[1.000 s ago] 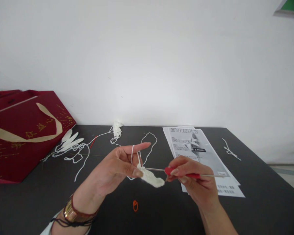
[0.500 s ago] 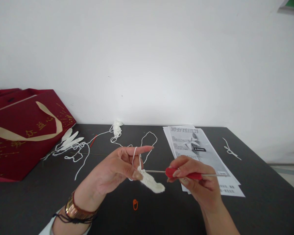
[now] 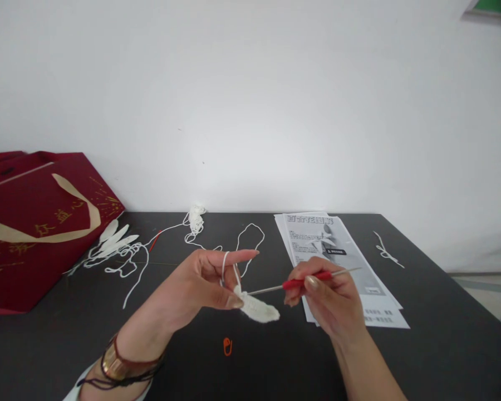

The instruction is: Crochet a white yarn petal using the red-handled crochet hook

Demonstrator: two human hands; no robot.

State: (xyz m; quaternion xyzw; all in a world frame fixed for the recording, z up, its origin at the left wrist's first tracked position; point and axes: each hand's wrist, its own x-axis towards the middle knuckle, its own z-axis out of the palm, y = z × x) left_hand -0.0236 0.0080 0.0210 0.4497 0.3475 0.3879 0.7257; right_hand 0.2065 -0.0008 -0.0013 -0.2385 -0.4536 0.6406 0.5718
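Note:
Between thumb and fingers, my left hand [image 3: 211, 284] pinches a small white crochet piece [image 3: 259, 309], its free end pointing right. White yarn [image 3: 224, 266] loops over the outstretched left index finger and runs down to the piece. My right hand [image 3: 328, 295] is closed around the red grip of a crochet hook [image 3: 294, 284]. The hook's thin metal shaft reaches left to the top edge of the crochet piece; its tip is hidden there. On the dark table below the piece lies an orange stitch marker [image 3: 227, 346].
A dark red gift bag [image 3: 45, 211] stands at the left, with white crocheted petals [image 3: 116, 240] and a red stick-like item [image 3: 155, 240] beside it. Loose yarn [image 3: 196, 218] is heaped at the back. Printed sheets [image 3: 359, 273] lie under my right hand; a knotted yarn scrap [image 3: 387, 253] lies farther right.
The crochet hook has tilted, its rear end now higher, and my right hand has turned with it. The crochet piece shows slightly more of its flat face. The whole view has shifted a little.

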